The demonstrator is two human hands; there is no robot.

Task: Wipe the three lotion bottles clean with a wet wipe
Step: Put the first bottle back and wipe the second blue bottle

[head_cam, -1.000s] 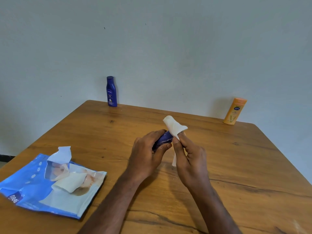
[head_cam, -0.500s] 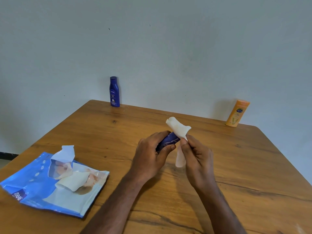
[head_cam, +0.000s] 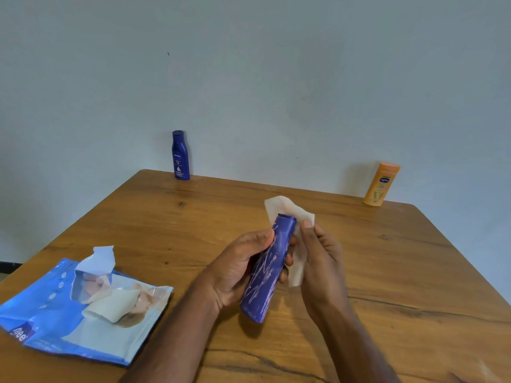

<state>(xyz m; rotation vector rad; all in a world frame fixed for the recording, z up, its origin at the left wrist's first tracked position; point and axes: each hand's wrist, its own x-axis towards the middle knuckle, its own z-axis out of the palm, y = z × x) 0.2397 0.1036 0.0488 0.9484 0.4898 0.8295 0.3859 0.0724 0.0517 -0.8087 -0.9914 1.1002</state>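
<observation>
Two hands at work over your wooden table (head_cam: 387,272). Your left hand (head_cam: 235,272) curls round a streaked purple bottle (head_cam: 266,272), held tilted above the tabletop; your right hand (head_cam: 320,258) pinches a white wipe (head_cam: 296,269) beside and behind it. Left: open wipe pack (head_cam: 69,322). Far edge: blue bottle (head_cam: 180,155), orange bottle (head_cam: 381,184), both upright, well apart.

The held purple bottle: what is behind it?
Behind the purple bottle is the white wipe, held by the right hand. The left hand fingers behind the bottle are mostly hidden.
</observation>
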